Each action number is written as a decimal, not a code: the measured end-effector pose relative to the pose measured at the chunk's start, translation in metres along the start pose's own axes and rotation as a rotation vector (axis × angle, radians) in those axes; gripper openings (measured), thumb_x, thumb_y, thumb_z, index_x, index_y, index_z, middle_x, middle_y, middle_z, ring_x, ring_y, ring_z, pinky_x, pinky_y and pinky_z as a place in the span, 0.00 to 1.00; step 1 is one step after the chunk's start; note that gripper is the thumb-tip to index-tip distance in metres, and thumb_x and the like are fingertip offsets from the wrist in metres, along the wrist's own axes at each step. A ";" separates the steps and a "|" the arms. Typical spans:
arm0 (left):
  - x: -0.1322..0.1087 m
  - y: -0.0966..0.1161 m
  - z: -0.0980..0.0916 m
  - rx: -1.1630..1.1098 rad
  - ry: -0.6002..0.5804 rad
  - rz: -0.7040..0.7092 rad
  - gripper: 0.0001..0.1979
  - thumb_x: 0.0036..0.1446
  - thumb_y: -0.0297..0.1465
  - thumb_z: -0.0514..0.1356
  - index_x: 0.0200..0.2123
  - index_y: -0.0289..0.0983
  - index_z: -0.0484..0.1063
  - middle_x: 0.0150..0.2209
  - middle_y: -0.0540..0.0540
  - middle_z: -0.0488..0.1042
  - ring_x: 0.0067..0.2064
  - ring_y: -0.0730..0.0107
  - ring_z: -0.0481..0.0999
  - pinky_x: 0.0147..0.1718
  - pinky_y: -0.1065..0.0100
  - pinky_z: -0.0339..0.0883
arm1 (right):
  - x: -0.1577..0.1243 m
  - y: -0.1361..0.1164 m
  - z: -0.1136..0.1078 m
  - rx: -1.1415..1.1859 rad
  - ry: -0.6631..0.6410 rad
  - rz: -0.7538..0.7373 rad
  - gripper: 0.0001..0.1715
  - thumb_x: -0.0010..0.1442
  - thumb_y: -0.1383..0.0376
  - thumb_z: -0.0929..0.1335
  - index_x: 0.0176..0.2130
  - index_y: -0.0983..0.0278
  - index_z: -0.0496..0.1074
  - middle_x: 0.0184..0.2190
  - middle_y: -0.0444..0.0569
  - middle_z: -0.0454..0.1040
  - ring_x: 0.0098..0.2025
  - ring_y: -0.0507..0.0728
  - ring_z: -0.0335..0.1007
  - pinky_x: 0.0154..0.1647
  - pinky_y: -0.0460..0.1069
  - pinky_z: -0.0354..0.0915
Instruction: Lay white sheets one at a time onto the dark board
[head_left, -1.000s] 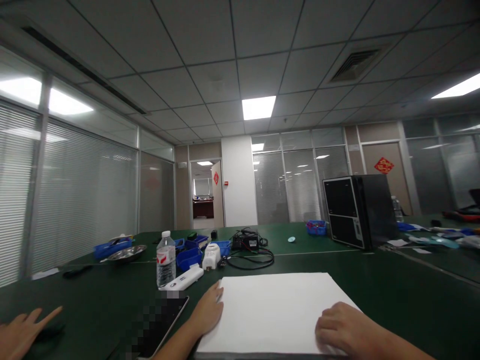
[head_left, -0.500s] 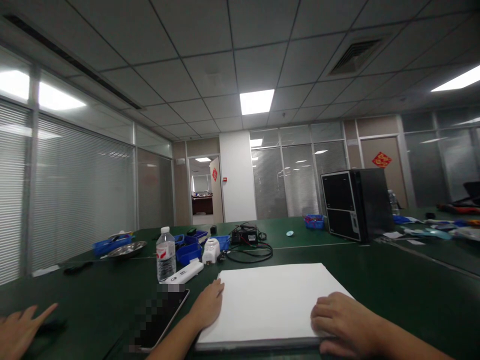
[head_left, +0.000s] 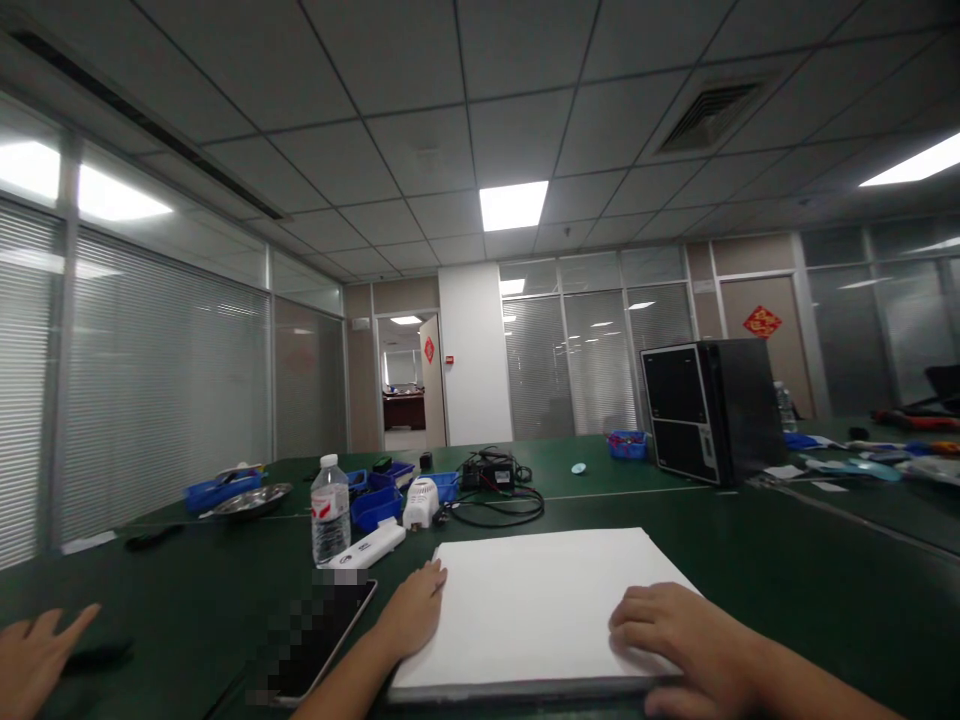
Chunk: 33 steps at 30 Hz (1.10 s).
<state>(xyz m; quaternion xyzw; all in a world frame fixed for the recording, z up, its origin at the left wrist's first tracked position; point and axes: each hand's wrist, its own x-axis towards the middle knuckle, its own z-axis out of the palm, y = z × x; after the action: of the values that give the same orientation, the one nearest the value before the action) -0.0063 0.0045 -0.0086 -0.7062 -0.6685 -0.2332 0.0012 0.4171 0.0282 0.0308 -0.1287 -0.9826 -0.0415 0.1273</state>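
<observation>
A stack of white paper (head_left: 536,605) lies in front of me on the green table, a grey edge showing beneath its front. At the stack's left side, my left hand (head_left: 412,612) grips the edge, fingers close together. My right hand (head_left: 679,640) rests over the front right part of the sheets. Its fingers lie on the top sheet, slightly bent, and the thumb is apart near the front edge. Left of my left forearm is a phone-like dark device (head_left: 330,640), partly blurred out.
Another person's hand (head_left: 34,650) reaches in at far left. Beyond the paper stand a water bottle (head_left: 330,512), a white power strip-like bar (head_left: 367,547), blue bins (head_left: 376,508), a white plug-in device (head_left: 421,502) and black cables (head_left: 499,508). A computer tower (head_left: 709,410) stands back right.
My right hand has slid a little left over the paper, its fingers less curled. My left hand stays at the left edge. The other person's hand has shifted slightly left.
</observation>
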 end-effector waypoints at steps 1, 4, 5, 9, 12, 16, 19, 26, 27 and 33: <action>0.000 0.000 0.000 -0.002 -0.002 0.003 0.20 0.61 0.29 0.50 0.46 0.54 0.78 0.61 0.60 0.73 0.65 0.65 0.69 0.65 0.58 0.57 | 0.001 -0.003 -0.004 0.020 -0.015 0.018 0.25 0.59 0.49 0.67 0.49 0.61 0.72 0.48 0.55 0.77 0.47 0.65 0.74 0.45 0.59 0.66; -0.001 -0.002 0.001 -0.003 -0.011 0.004 0.23 0.61 0.26 0.48 0.45 0.56 0.77 0.62 0.66 0.72 0.66 0.70 0.67 0.66 0.59 0.55 | 0.001 -0.005 -0.009 0.059 -0.050 0.041 0.27 0.60 0.48 0.67 0.53 0.60 0.72 0.52 0.55 0.76 0.50 0.64 0.72 0.51 0.61 0.66; 0.000 -0.002 0.002 0.000 -0.016 0.000 0.23 0.60 0.25 0.48 0.46 0.55 0.77 0.62 0.65 0.71 0.66 0.70 0.67 0.66 0.59 0.55 | 0.001 -0.002 -0.007 0.055 -0.042 0.075 0.29 0.60 0.47 0.66 0.54 0.58 0.72 0.54 0.54 0.76 0.52 0.64 0.72 0.54 0.61 0.65; 0.006 -0.003 0.007 0.018 -0.058 -0.033 0.24 0.57 0.26 0.49 0.52 0.43 0.76 0.65 0.51 0.69 0.68 0.67 0.65 0.68 0.62 0.51 | -0.008 0.034 0.009 -0.065 0.120 0.521 0.34 0.65 0.44 0.59 0.60 0.58 0.70 0.59 0.55 0.73 0.60 0.65 0.67 0.64 0.62 0.58; 0.013 -0.004 0.010 0.034 -0.084 -0.089 0.25 0.61 0.29 0.47 0.57 0.37 0.73 0.68 0.44 0.64 0.70 0.65 0.59 0.69 0.62 0.48 | -0.026 0.070 0.022 -0.119 0.192 0.850 0.39 0.67 0.46 0.55 0.60 0.70 0.70 0.56 0.68 0.74 0.58 0.73 0.69 0.60 0.70 0.59; 0.015 -0.003 0.016 0.071 -0.110 -0.194 0.29 0.67 0.35 0.44 0.67 0.32 0.59 0.72 0.36 0.53 0.73 0.51 0.51 0.70 0.47 0.41 | -0.046 0.095 0.038 -0.063 0.207 1.052 0.38 0.63 0.49 0.60 0.57 0.75 0.71 0.48 0.71 0.78 0.50 0.74 0.75 0.52 0.69 0.66; 0.014 0.000 0.020 0.088 -0.146 -0.202 0.30 0.68 0.39 0.50 0.69 0.32 0.55 0.72 0.34 0.52 0.73 0.50 0.50 0.70 0.43 0.38 | -0.046 0.098 0.049 0.041 0.256 1.043 0.36 0.60 0.51 0.62 0.60 0.70 0.70 0.47 0.65 0.80 0.48 0.71 0.76 0.52 0.66 0.67; 0.012 0.004 0.016 0.073 -0.155 -0.182 0.27 0.68 0.32 0.51 0.68 0.34 0.58 0.73 0.38 0.52 0.73 0.59 0.50 0.71 0.56 0.40 | -0.047 0.119 0.047 0.443 0.522 1.053 0.36 0.53 0.62 0.61 0.60 0.68 0.69 0.50 0.62 0.79 0.52 0.67 0.77 0.53 0.63 0.71; 0.012 0.004 0.016 0.068 -0.152 -0.181 0.26 0.67 0.31 0.50 0.68 0.35 0.58 0.73 0.38 0.52 0.73 0.59 0.51 0.71 0.57 0.40 | -0.050 0.124 0.045 0.514 0.560 1.032 0.38 0.53 0.64 0.60 0.61 0.68 0.68 0.49 0.61 0.80 0.51 0.66 0.77 0.51 0.62 0.73; 0.014 0.000 0.017 0.019 -0.103 -0.187 0.25 0.67 0.40 0.59 0.64 0.40 0.63 0.69 0.41 0.60 0.69 0.50 0.59 0.67 0.39 0.50 | -0.056 0.125 0.036 0.767 0.708 0.784 0.43 0.54 0.63 0.65 0.67 0.63 0.60 0.58 0.57 0.75 0.53 0.64 0.76 0.42 0.57 0.76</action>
<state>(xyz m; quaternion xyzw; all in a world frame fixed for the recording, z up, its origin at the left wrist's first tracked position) -0.0006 0.0230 -0.0192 -0.6518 -0.7328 -0.1892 -0.0482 0.4943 0.1392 -0.0121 -0.4017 -0.7065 0.3216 0.4859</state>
